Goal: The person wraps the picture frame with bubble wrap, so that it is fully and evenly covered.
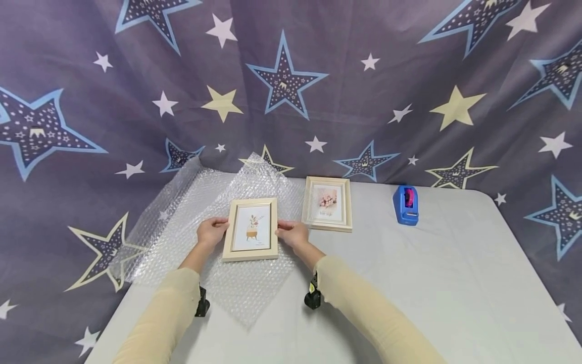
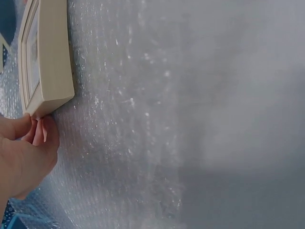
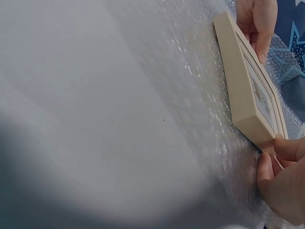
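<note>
A cream picture frame point(image 1: 251, 229) with a plant print lies face up over a sheet of bubble wrap point(image 1: 250, 288). My left hand point(image 1: 212, 231) pinches its left side, thumb on top and fingers below, as the left wrist view also shows on the frame's side wall point(image 2: 55, 52). On the opposite side my right hand point(image 1: 293, 233) pinches the edge between thumb and fingers. The right wrist view has the frame's thick outer side point(image 3: 238, 76) close over the wrap, with both hands at its two ends.
A second picture frame point(image 1: 327, 204) with a floral print lies at the back, partly under a wrap corner. Farther right stands a blue tape dispenser point(image 1: 406, 205) with a pink core. The white table point(image 1: 436, 283) meets a starry curtain point(image 1: 336, 101) behind.
</note>
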`<state>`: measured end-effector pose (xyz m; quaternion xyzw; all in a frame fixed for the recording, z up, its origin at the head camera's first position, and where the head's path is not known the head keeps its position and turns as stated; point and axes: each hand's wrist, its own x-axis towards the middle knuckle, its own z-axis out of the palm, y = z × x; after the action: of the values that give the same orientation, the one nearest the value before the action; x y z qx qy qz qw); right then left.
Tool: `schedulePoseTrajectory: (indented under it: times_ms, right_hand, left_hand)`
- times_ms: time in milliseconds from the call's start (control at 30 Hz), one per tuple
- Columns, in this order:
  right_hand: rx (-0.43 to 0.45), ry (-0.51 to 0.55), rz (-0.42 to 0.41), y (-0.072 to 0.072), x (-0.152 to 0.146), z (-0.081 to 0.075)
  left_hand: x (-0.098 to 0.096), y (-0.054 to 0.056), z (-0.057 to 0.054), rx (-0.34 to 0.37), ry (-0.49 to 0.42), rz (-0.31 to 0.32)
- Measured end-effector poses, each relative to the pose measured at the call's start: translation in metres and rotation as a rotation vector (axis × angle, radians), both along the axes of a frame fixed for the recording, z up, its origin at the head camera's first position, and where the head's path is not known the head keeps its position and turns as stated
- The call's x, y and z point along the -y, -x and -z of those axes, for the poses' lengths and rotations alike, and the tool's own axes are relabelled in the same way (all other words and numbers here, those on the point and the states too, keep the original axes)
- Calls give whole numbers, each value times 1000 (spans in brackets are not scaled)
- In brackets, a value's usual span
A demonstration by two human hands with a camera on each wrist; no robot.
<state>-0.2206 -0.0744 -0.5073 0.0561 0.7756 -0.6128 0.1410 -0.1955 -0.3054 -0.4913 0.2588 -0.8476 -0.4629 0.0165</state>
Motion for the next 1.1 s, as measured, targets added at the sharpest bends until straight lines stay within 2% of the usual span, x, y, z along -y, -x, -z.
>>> schedulePoseTrajectory:
  times_ms: [167,367,600,733,900,1000,1100]
  right_hand:
    - [5,13,33,-1,0,0]
    - [-13,17,85,-3,1,2]
    - [6,-1,81,-2,2,-3]
    - [27,-8,45,-6,1,-12]
    - [-17,-37,-73,-16,-9,-24]
    - [-108,-86,-225,-23,-22,-30]
    - [-270,-144,-418,-28,-39,-30]
  left_hand:
    - [-2,-1,1,-8,20,-7]
    - [-4,0,2,11,-11,-8]
    - [5,3,0,70,-49,71]
    - [16,-2,-8,55,-23,154]
    - [29,-20,-25,-1,125,321]
    - [34,-35,-29,-50,224,444]
    - [38,-51,-27,-104,295,561]
